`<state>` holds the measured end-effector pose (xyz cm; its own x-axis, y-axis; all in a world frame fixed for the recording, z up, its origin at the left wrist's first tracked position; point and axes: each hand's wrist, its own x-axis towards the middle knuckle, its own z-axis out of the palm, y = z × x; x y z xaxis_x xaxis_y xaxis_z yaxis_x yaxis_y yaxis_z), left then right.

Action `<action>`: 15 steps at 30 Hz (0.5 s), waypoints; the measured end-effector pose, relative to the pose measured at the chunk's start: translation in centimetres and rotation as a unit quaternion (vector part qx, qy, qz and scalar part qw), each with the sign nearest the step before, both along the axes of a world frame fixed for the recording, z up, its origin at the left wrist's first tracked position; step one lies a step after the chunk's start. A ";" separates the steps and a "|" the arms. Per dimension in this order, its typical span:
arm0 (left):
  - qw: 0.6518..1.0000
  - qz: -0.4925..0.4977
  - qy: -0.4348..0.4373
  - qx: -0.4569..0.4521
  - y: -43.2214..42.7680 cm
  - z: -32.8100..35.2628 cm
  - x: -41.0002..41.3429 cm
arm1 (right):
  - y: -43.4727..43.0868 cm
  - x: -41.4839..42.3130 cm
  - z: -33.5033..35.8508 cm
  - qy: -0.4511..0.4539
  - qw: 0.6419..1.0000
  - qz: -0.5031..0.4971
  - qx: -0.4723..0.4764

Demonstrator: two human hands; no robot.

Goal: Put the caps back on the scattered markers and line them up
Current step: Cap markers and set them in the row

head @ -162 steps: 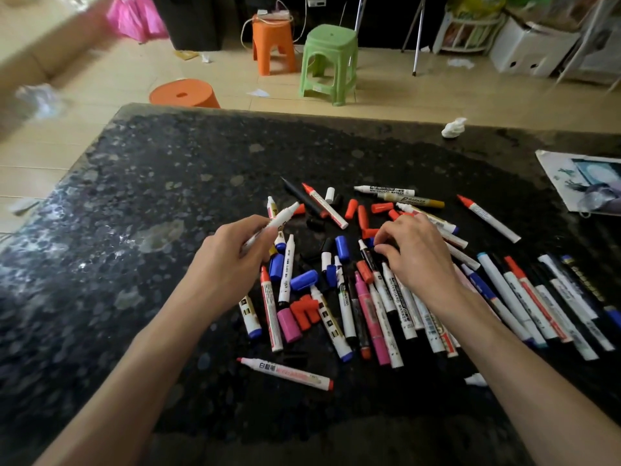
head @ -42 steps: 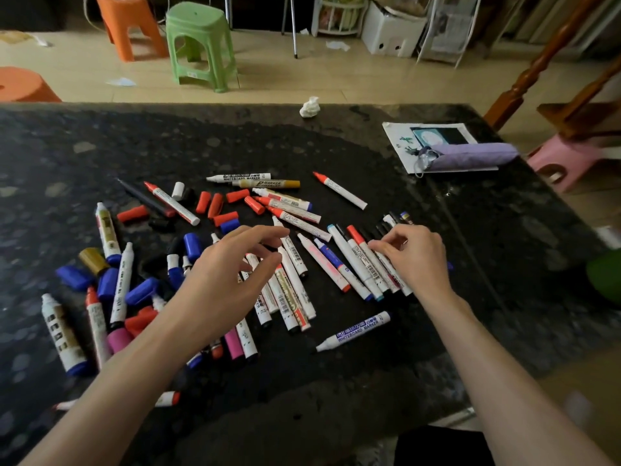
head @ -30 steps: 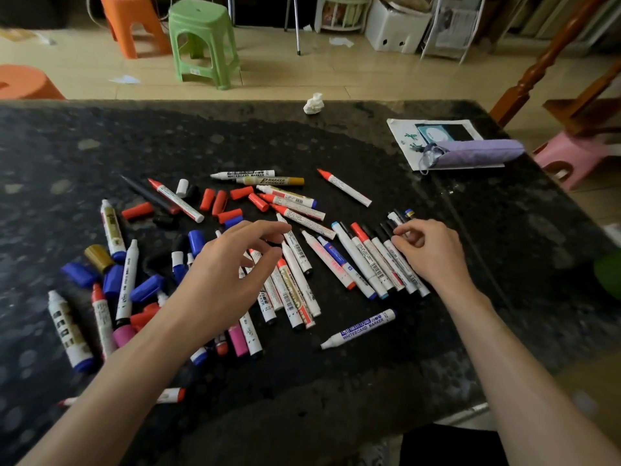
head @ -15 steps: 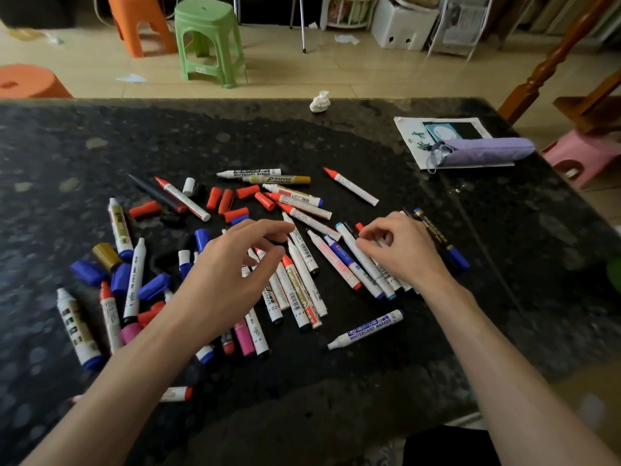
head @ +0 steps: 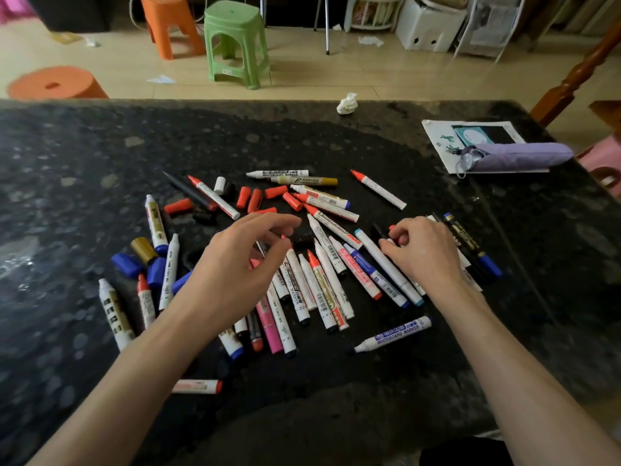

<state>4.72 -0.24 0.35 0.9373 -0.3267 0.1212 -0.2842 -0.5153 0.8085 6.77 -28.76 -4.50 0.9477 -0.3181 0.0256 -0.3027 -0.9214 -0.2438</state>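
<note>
**Evidently mid-sort: lids to one side, pens to the other**

Across the black speckled stone tabletop [head: 100, 156] the white-barrelled markers [head: 322, 284] lie in a loose fan at the middle of the frame. Most are side by side and slant the same way. I'd call it a rough gathering, made so they can be capped and ranked, not yet a neat line. Many show bare tips.

Their lids sit apart: short red plastic caps [head: 254, 200] in the upper middle, chunky blue caps [head: 126, 264] and a gold cap [head: 143, 250] at the left. That looks like a supply within reach of the left hand [head: 232, 277]. It hovers above the pile, fingers spread and gently bent, holding nothing, seemingly poised to choose a lid.

The right hand [head: 423, 255] is down on the right end of the fan. Its fingers are curled, pinching a slim red-tipped marker [head: 391, 228] whose end pokes out past the thumb. Whether a second pen is in that grip I cannot tell.

One long white whiteboard marker [head: 393, 334] lies alone, lower right of the fan, tip bare. A lilac fabric pencil pouch [head: 517, 158] rests on a printed sheet [head: 437, 136] at the upper right, well apart.
</note>
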 end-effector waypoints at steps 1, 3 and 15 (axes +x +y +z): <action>1.000 0.003 -0.001 0.000 0.3 0.0 0.0 | 0.1 0.0 0.2 -0.021 1.000 0.000 0.023; 1.000 0.014 -0.001 0.004 1.0 -0.1 0.0 | 0.5 -0.1 1.1 -0.060 0.995 0.025 0.072; 0.984 -0.010 -0.069 0.163 5.7 -0.8 -0.9 | 12.9 -3.6 2.6 -0.035 0.897 0.363 0.249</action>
